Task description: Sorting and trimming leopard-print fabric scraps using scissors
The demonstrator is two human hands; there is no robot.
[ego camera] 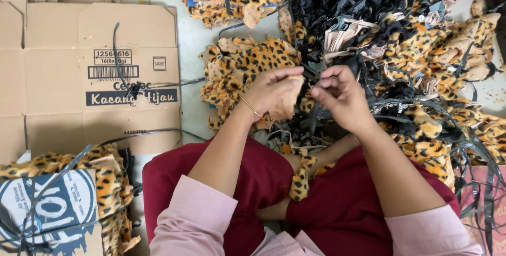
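Pink sleeves [195, 219] and our dark red lap [337, 208] filled the bottom of the frame, with one loose leopard-print scrap [300, 182] lying between our knees. Just above, at the centre of the frame, we held a small leopard-print plush piece [292, 95] in our left hand [271, 93], the fingers curled closed round it with its tan backing turned toward us. Our right hand [340, 98] was pinched narrow just beside it, thumb and fingertips together on what looked like the edge of the piece or a thin dark strip [314, 116]; we could not tell which.

The piece's long axis ran roughly up and down the frame, its upper end pointing toward the top, its lower end hidden in our palm.

To do this well, we judged we should keep the left grip firm near the edge being worked and let the right pinch only a little at a time, so the soft plush would not bunch or slip.

Outward from the hands, a heap of leopard-print and black scraps [421, 50] spread across the upper right. A flattened cardboard box [63, 24] lay at the upper left, and a strapped bundle of print pieces [108, 187] sat at the lower left.
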